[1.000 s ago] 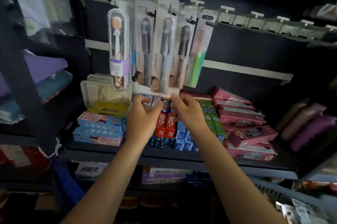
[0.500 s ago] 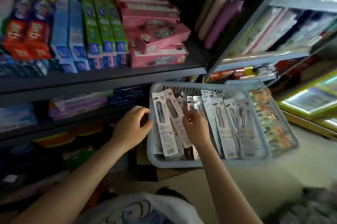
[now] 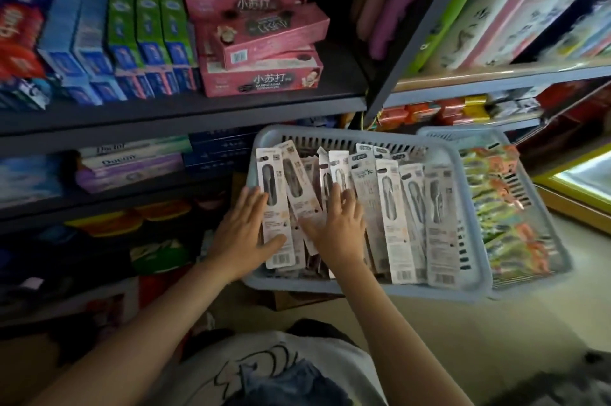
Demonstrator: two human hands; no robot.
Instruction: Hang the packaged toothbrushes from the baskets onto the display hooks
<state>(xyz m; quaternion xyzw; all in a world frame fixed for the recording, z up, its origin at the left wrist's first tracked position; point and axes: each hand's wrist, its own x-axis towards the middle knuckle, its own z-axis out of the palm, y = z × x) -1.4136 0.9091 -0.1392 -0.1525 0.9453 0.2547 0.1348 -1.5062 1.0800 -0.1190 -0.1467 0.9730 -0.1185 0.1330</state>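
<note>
A grey-blue basket [image 3: 360,286] sits low in front of the shelves, filled with several white packaged toothbrushes [image 3: 436,217]. My left hand [image 3: 243,233] lies flat at the basket's left edge, fingers straight, its thumb across the front of the leftmost package [image 3: 274,174]. With fingers spread, my right hand [image 3: 339,227] presses flat on the packages in the middle of the pile. Neither hand curls round a package. The display hooks are out of view.
A second basket [image 3: 535,280] with colourful packs stands right behind the first one. Pink toothpaste boxes [image 3: 264,75] and blue and green boxes fill the dark shelf [image 3: 185,111] above. More shelves stand at right. Pale floor [image 3: 496,339] lies below.
My view dropped from the hooks with hanging toothbrushes down to the baskets. Both hands came down from the hanging packs and now lie flat on the packages in the basket.
</note>
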